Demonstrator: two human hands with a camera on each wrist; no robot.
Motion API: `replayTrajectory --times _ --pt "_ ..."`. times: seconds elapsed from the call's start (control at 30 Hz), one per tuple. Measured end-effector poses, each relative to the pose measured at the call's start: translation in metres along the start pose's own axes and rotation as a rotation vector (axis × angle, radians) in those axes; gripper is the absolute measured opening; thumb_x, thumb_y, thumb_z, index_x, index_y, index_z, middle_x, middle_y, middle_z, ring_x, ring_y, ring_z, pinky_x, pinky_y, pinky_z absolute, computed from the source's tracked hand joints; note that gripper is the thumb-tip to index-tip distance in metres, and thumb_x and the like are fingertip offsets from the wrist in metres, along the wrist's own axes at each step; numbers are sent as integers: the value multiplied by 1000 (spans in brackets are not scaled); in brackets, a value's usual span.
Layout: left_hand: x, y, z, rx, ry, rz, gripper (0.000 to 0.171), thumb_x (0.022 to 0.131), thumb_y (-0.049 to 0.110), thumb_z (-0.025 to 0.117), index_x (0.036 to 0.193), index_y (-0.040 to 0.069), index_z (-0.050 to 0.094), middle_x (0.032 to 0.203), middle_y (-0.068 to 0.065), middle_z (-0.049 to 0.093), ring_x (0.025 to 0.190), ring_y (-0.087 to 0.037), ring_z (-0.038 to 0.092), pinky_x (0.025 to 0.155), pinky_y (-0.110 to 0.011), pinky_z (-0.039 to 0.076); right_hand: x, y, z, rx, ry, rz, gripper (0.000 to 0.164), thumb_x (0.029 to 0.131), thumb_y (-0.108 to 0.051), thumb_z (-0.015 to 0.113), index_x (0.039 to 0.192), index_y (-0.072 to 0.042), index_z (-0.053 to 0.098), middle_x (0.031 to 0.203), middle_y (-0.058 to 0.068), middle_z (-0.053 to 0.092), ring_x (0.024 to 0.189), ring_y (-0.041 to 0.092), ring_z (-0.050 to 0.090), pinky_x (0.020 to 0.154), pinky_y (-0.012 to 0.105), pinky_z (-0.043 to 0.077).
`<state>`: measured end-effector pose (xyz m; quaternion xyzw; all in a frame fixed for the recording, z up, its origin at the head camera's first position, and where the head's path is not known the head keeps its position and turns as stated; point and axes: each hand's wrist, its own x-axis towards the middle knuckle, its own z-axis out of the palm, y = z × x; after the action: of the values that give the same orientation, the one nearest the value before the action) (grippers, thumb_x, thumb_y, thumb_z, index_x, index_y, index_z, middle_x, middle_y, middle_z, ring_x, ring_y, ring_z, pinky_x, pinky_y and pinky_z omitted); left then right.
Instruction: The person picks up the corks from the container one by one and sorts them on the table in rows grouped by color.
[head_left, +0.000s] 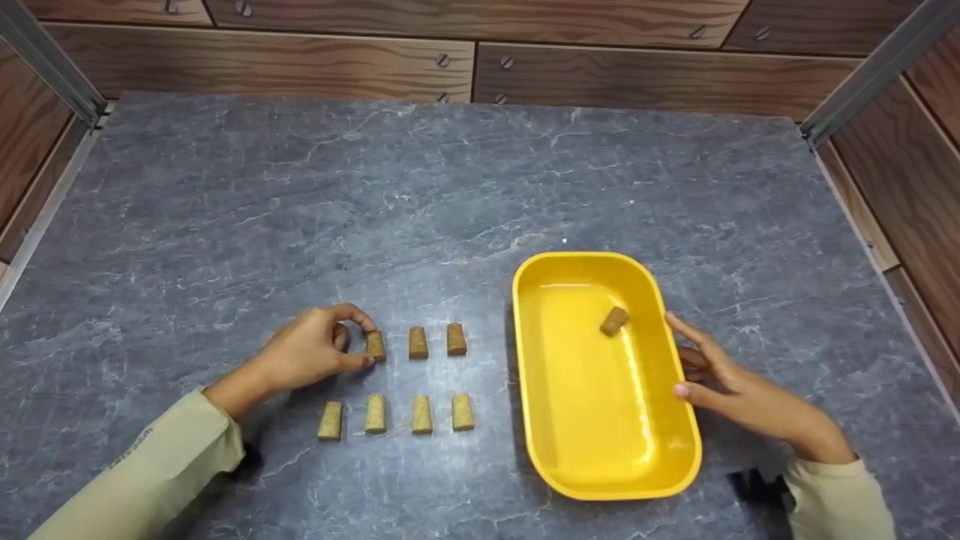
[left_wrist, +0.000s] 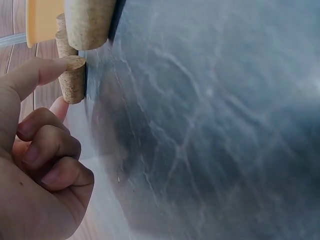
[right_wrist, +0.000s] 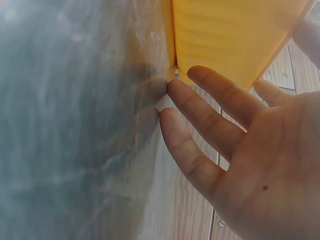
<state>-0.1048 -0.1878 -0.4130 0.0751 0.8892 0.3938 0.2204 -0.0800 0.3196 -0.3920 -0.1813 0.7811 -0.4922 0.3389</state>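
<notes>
My left hand (head_left: 311,349) pinches a brown cork (head_left: 376,346) lengthwise between thumb and index finger. That cork lies at the left end of the back row, still on the table; in the left wrist view the other fingers are curled beside it. Two more brown corks, a middle one (head_left: 418,342) and a right one (head_left: 456,339), continue the row. Several paler corks (head_left: 421,415) make up the front row. My right hand (head_left: 739,390) rests at the right side of a yellow tray (head_left: 523,375), fingers loosely extended, thumb and index finger at its rim. One brown cork (head_left: 614,321) lies inside.
Grey marble-patterned table (head_left: 360,195) lies under everything. Wood-patterned panels (head_left: 300,64) enclose the back and sides, with metal posts (head_left: 870,82) at the back corners. The tray's raised wall stands to the right of both cork rows.
</notes>
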Motion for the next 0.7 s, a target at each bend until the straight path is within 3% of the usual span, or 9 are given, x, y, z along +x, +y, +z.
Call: replayTrajectory --times 0.43,0.7 --pt "-2 2 -3 -9 -25 20 35 76 15 78 108 12 64 58 5 43 49 -8 37 46 -22 31 -1 -1 1 -21 15 24 73 103 -11 41 155 -26 -8 152 37 15 115 -7 53 90 22 50" --pt "-4 25 -19 -33 -5 75 43 81 19 77 119 7 62 57 5 40 47 -6 32 46 -22 32 -1 -1 0 6 3 23 73 104 -11 41 155 -27 -8 152 38 14 117 -9 52 92 21 49"
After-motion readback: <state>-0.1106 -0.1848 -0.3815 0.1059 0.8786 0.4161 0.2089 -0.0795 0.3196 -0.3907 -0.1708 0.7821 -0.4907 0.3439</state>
